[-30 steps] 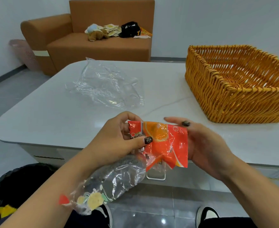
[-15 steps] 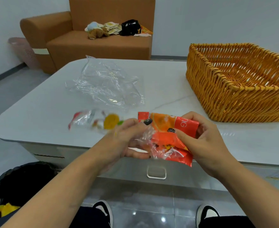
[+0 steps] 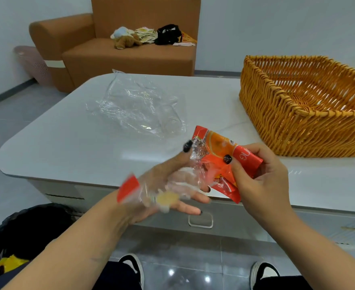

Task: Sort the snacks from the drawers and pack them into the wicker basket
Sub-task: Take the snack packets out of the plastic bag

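Gripping the orange snack packet (image 3: 224,162) with your right hand (image 3: 262,178), fingers curled round its red end, you've got it hovering just over the near edge of the tabletop (image 3: 84,147). Your left hand (image 3: 172,189) is blurry, fingers spread out mostly straight, with a clear wrapper (image 3: 151,191) draped over it. Wicker basket (image 3: 310,114) sits on the tabletop off to the right, a crumpled clear plastic bag (image 3: 136,105) further back.

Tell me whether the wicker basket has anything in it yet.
Empty, as far as shown: the wicker basket shows only bare weave inside; its near corner is hidden behind the wall.
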### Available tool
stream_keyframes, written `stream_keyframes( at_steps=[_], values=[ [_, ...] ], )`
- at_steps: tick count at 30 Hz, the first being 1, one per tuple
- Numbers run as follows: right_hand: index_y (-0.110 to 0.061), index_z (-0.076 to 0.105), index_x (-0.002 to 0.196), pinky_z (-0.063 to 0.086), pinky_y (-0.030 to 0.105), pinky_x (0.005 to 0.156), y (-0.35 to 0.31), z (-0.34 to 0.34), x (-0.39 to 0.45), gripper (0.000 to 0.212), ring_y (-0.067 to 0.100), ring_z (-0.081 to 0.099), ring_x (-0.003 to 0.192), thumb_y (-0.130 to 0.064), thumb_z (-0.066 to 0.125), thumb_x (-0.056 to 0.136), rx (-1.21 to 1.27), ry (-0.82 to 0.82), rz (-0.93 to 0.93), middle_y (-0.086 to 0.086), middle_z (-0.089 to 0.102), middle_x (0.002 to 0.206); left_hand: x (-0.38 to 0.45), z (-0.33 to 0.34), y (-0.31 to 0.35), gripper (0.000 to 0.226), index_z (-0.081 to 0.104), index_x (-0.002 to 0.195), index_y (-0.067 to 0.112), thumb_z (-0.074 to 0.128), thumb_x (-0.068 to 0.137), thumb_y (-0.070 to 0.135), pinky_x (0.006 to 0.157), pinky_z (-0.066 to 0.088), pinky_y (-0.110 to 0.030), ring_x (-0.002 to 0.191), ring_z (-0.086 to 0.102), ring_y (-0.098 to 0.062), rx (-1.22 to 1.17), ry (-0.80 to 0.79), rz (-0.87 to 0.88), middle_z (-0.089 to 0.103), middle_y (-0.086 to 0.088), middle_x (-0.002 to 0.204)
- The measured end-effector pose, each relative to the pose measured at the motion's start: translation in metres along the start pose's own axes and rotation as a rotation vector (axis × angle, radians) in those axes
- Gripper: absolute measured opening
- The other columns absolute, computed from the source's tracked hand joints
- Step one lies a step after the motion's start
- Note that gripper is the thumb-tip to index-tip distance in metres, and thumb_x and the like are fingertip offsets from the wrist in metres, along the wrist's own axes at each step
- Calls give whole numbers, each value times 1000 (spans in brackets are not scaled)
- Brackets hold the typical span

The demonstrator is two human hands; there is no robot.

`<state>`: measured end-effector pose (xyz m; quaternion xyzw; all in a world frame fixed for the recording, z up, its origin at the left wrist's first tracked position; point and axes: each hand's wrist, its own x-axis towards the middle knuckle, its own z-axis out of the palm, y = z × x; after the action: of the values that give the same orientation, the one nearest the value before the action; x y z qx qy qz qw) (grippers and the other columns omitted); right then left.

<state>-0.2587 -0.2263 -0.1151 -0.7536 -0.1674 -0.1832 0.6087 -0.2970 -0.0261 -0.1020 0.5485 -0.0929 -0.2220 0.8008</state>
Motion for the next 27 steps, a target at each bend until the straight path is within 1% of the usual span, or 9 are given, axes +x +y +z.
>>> stream_keyframes(
  at_steps=[2, 4, 6, 8, 12, 16, 21, 24, 27],
  values=[
    [-29, 57, 75, 44, 13, 59, 2, 4, -4, 32, 2, 57, 65, 0, 67, 85, 25, -1, 26, -15, 60, 69, 4, 10, 3, 77, 57, 126, 14, 87, 61, 41, 64, 61, -35, 83, 72, -34, 39, 132, -103, 69, -21, 107],
    [-25, 58, 76, 46, 18, 60, 5, 7, -6, 26, 4, 57, 64, -3, 69, 84, 43, -4, 44, -12, 61, 70, 8, 19, 4, 53, 51, 113, 6, 81, 72, 23, 47, 54, -23, 66, 73, -26, 56, 273, -136, 73, -15, 83],
    [-23, 59, 76, 48, 24, 60, 7, 9, -7, 26, 6, 58, 64, 0, 70, 81, 84, -9, 71, -7, 62, 70, 11, 19, 1, 47, 50, 110, 4, 79, 72, 8, 52, 57, -26, 69, 73, -24, 140, 319, -67, 74, -11, 79],
    [-23, 59, 75, 48, 24, 59, 7, 9, -8, 29, 6, 57, 63, 3, 73, 80, 133, -20, 94, -7, 62, 68, 10, 18, -1, 57, 51, 110, 2, 84, 64, 5, 56, 59, -28, 68, 72, -22, 162, 357, -22, 74, -9, 79],
    [-30, 60, 76, 46, 14, 60, 2, 13, -7, 22, 1, 58, 62, -13, 74, 79, 217, -67, 2, -12, 62, 67, 11, 19, 2, 37, 51, 110, 3, 70, 80, -6, 57, 57, -25, 64, 69, -20, 216, 399, -36, 72, -11, 77],
    [-25, 66, 88, 52, 17, 66, -3, 6, -1, 19, 6, 67, 76, -9, 73, 80, 324, -129, 47, -9, 69, 81, 11, 19, 5, 40, 50, 118, 5, 64, 83, -8, 55, 55, -24, 62, 69, -21, 275, 404, -38, 73, -11, 78],
    [-24, 65, 119, 59, 39, 77, -2, 0, -3, 46, 21, 65, 100, 6, 54, 86, 228, -320, 32, -4, 66, 106, 14, 17, 5, 27, 53, 106, 3, 56, 83, -13, 45, 52, -20, 50, 63, -16, 156, 493, 2, 63, -8, 57],
    [-28, 63, 123, 57, 27, 72, -1, -1, -5, 56, 18, 59, 110, 8, 48, 83, 160, -395, -65, -3, 58, 117, 16, 16, 4, 20, 54, 98, 2, 54, 85, -13, 42, 49, -17, 46, 60, -12, 37, 517, -13, 62, -9, 55],
    [-29, 69, 117, 54, 20, 71, -4, -2, -9, 46, 10, 57, 109, -7, 53, 80, 229, -424, 24, -5, 56, 117, 17, 15, 1, 16, 55, 94, 0, 52, 86, -14, 42, 49, -16, 45, 59, -10, -85, 573, -38, 63, -9, 57]
  ],
)
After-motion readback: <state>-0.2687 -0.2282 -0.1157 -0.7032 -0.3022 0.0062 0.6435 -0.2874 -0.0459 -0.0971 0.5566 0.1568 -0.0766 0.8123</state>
